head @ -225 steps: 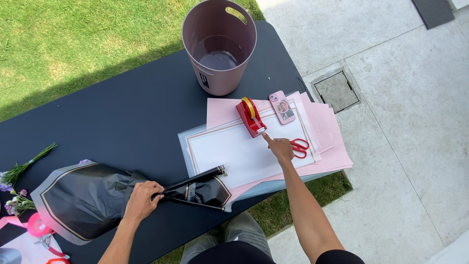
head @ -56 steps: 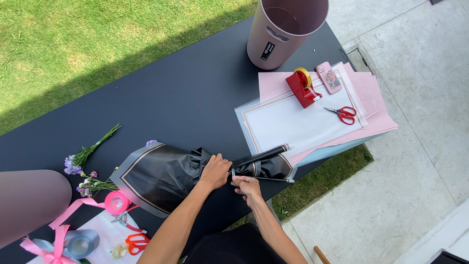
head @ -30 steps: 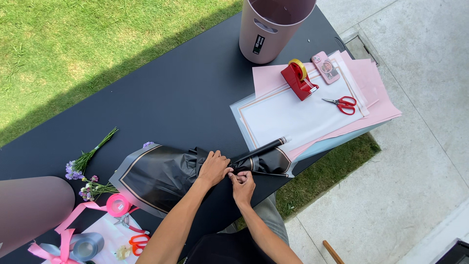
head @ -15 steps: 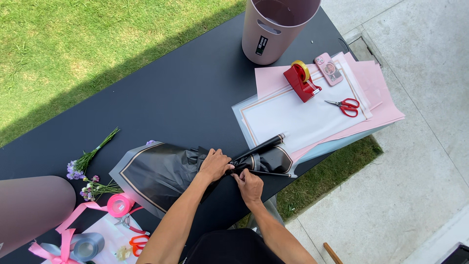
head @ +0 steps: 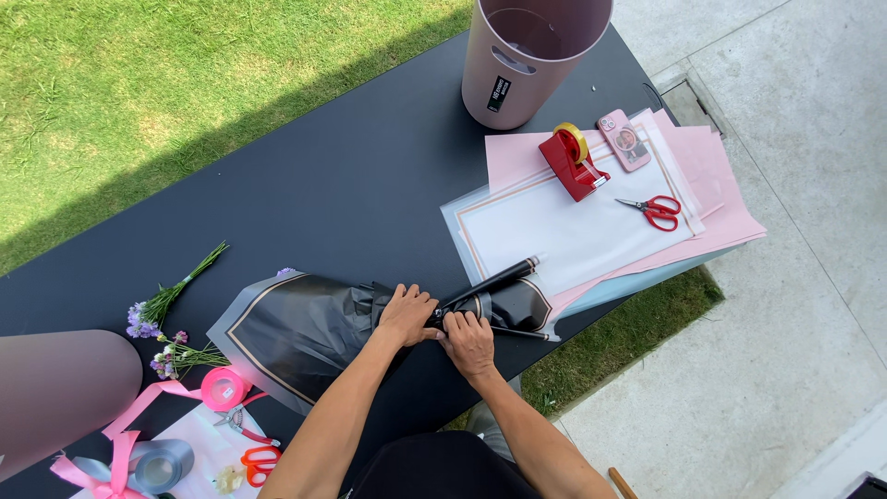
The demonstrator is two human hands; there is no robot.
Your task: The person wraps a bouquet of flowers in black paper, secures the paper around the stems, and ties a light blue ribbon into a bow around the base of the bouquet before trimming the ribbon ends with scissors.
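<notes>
black wrapped bouquet [head: 305,333] | hands [head: 439,323] both pinching its neck | scissors [head: 654,210], tape dispenser [head: 575,163] well apart (on paper sheets)

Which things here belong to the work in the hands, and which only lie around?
In use: left hand and right hand grip the black wrapping paper at its gathered neck.

Lying about: red tape dispenser, red scissors, phone, pink ribbon roll, purple flowers, pink bucket.

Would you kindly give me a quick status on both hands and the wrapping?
Left hand and right hand pinch the neck of the black wrapped bouquet. It lies flat on the table. Nothing in the way.
</notes>
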